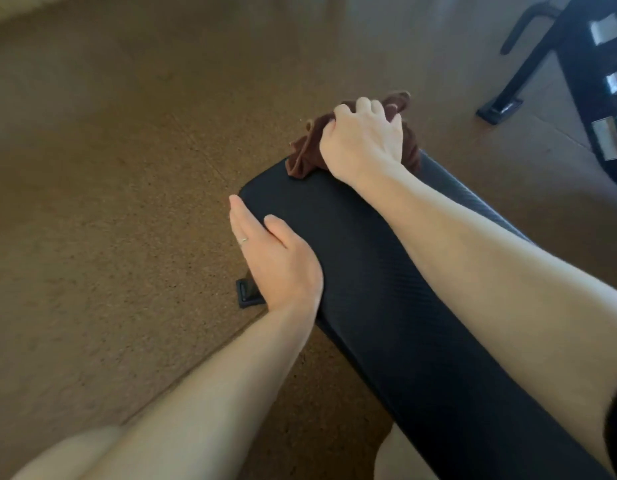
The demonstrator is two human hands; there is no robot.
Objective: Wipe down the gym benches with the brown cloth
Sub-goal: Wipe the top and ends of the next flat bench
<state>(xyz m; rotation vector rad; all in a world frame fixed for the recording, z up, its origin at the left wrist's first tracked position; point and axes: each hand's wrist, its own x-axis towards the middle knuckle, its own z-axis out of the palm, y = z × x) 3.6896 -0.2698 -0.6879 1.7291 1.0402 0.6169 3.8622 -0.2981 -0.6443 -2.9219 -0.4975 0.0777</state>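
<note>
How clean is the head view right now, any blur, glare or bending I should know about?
Head view: dim, warm light; the right hand gripping the brown cloth and the left hand on the bench pad look fairly sharp; corners soften; bright glare on the metal of the black machine upper right; wide-angle stretch enlarges the forearms.

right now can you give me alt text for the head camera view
A person's right hand grips a bunched brown cloth at the far end of a black padded gym bench, while the left hand rests flat along its left edge, above a brown speckled floor.
</note>
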